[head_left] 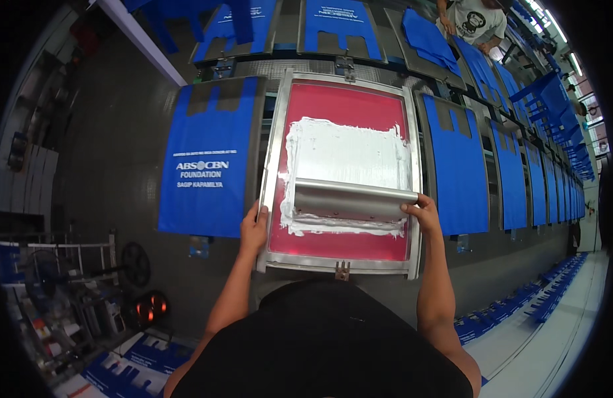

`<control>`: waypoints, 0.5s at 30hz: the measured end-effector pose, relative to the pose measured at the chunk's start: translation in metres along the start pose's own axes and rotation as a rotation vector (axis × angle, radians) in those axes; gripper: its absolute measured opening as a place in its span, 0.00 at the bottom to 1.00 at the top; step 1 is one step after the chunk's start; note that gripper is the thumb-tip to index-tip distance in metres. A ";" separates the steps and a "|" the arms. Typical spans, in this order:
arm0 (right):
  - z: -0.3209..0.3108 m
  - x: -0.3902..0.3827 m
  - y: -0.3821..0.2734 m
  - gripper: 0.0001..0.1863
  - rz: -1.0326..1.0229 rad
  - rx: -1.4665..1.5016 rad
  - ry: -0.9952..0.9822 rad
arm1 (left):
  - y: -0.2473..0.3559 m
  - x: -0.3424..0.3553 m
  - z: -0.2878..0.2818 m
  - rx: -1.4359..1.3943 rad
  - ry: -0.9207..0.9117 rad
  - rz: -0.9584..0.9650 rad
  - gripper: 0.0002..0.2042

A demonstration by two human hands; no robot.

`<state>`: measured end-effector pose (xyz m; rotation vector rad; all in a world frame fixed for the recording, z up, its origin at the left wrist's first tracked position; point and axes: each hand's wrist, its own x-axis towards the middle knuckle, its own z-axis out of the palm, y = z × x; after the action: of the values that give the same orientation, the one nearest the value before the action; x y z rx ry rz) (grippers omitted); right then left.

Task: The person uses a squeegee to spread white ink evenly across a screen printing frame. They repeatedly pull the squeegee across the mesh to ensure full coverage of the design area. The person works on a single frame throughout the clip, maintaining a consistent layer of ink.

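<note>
A screen printing frame (pixel 390 104) with an aluminium border and red mesh lies in the middle of the view, with thick white ink (pixel 346 152) spread over its centre. A wide metal squeegee (pixel 346 199) lies across the lower part of the ink. My left hand (pixel 253 225) is closed on the frame's left edge. My right hand (pixel 422 213) grips the right end of the squeegee, thumb on its face. To the left, a printed blue bag (pixel 210 136) lies flat on a board; to the right, another blue bag (pixel 456 172) lies on the adjacent board.
More boards with blue bags (pixel 336 26) run behind and off to the right. A co-worker (pixel 469 20) is across the rows at the top right. A metal post (pixel 150 46) stands at upper left, and a wheeled metal stand (pixel 80 285) at lower left.
</note>
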<state>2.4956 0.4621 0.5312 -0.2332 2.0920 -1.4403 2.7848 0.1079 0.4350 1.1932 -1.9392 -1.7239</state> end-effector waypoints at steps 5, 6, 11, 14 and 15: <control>-0.012 0.029 0.006 0.18 0.035 -0.002 -0.085 | 0.014 -0.013 0.005 -0.074 0.026 -0.005 0.20; -0.013 0.031 0.004 0.18 0.034 -0.022 -0.092 | 0.016 -0.015 0.006 -0.048 0.048 0.001 0.19; -0.007 0.032 -0.003 0.21 -0.022 -0.010 -0.084 | 0.015 -0.016 0.003 0.025 0.128 -0.014 0.20; -0.005 0.030 0.003 0.22 -0.061 -0.074 -0.101 | 0.008 -0.013 0.004 -0.073 0.080 -0.091 0.20; -0.004 0.031 0.006 0.22 -0.058 -0.106 -0.088 | 0.005 -0.010 0.004 -0.079 0.069 -0.093 0.20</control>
<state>2.4693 0.4540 0.5153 -0.3948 2.1077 -1.3290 2.7866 0.1176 0.4417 1.3146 -1.7856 -1.7629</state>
